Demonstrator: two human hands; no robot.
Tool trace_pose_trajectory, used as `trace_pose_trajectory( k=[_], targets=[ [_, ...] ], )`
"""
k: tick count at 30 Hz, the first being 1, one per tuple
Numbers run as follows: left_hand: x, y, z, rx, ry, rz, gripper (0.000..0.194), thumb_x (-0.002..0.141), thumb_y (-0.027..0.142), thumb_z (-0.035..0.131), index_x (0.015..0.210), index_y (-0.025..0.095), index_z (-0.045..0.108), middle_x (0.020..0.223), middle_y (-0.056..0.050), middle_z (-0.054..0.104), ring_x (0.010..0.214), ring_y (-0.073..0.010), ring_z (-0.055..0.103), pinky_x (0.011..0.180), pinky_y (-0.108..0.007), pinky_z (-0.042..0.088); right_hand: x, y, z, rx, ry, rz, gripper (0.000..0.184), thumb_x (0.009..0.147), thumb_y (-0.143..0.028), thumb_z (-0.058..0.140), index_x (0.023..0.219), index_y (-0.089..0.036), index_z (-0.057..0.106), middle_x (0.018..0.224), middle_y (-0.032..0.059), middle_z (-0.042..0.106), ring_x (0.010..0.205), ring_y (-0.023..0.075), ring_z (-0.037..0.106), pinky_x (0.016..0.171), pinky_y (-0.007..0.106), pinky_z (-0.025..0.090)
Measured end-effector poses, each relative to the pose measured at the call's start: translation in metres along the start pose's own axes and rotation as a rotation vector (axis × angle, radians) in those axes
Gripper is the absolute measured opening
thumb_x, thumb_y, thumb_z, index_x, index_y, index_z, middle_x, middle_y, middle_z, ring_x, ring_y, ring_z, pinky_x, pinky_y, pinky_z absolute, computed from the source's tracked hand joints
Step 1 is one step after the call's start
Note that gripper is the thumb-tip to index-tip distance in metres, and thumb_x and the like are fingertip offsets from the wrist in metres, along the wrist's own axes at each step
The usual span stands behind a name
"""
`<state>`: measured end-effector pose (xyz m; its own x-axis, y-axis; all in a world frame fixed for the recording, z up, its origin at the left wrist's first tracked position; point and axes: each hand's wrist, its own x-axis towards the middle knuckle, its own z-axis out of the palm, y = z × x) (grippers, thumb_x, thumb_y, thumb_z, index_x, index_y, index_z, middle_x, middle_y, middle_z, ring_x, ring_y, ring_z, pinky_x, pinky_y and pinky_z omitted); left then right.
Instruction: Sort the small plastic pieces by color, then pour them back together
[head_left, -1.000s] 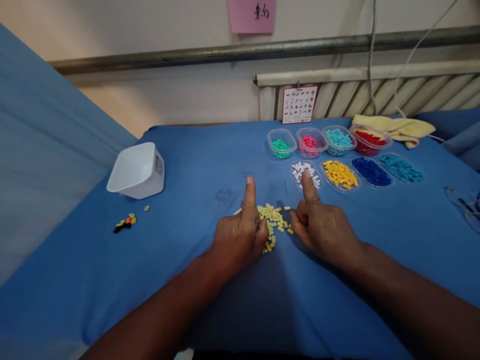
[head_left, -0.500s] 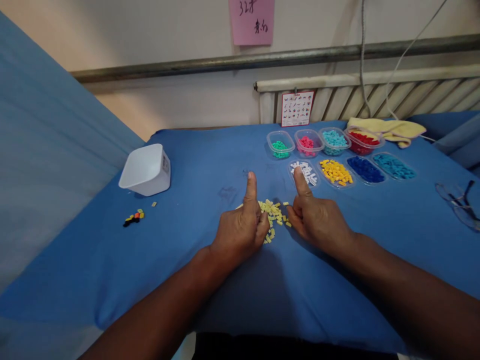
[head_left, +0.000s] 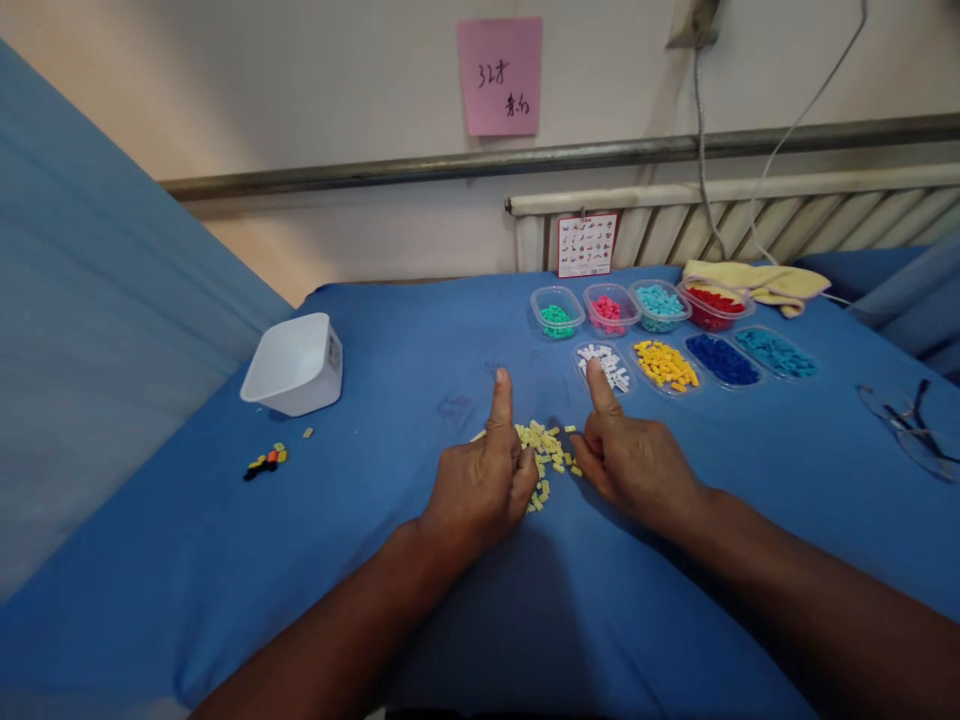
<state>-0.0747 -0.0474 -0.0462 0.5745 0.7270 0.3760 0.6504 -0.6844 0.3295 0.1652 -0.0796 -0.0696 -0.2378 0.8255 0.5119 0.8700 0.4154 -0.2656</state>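
Both my hands are raised over the blue-covered table with thumbs pointing up and the other fingers curled in. My left hand (head_left: 480, 470) is at the left side of a scattered pile of small pale-yellow building bricks (head_left: 551, 447) and hides part of it. My right hand (head_left: 634, 450) is at the pile's right edge, a gap apart from the left. No object shows in either fist. Away to the left lies a small cluster of black, yellow and orange bricks (head_left: 266, 462), with one loose pale brick (head_left: 307, 433) near it.
A white plastic bin (head_left: 296, 370) stands at the left. Clear tubs hold green (head_left: 556, 320), pink (head_left: 607, 310), light-blue (head_left: 660, 302) and red bricks (head_left: 715, 303). In front, shallow trays hold white, yellow (head_left: 664, 365) and blue bricks. Glasses (head_left: 915, 430) and a yellow cloth (head_left: 780, 285) lie right.
The view has tilted upward, so the table and wall sit lower in the picture. Both hands keep the same thumbs-up pose over the pile; the bricks look unchanged.
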Motion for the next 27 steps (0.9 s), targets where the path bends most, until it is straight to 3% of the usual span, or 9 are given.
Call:
trace_pose_trajectory(
  k=[15,27],
  targets=[
    [-0.0018,-0.0037,0.002,0.011,-0.018,-0.022,0.104,0.109,0.023,0.052,0.177,0.02,-0.026,0.079,0.008,0.066,0.059,-0.0157,0.061,0.055,-0.028,0.035,0.001,-0.0011,0.0023,0.064,0.047,-0.024,0.1,0.109,-0.021,0.053,0.184,-0.013,-0.012,0.073,-0.0019,0.074,0.051,0.0202,0.063,0.053,0.03,0.039],
    [-0.0006,0.0003,-0.0009,0.019,-0.046,-0.028,0.101,0.111,0.023,0.051,0.177,0.017,-0.025,0.084,0.006,0.068,0.063,-0.0162,0.065,0.059,-0.028,0.042,0.0,-0.0013,0.001,0.018,0.045,-0.027,0.098,0.109,-0.022,0.055,0.184,-0.009,-0.007,0.074,-0.0017,0.074,0.053,0.0208,0.064,0.054,0.031,0.041]
  ],
)
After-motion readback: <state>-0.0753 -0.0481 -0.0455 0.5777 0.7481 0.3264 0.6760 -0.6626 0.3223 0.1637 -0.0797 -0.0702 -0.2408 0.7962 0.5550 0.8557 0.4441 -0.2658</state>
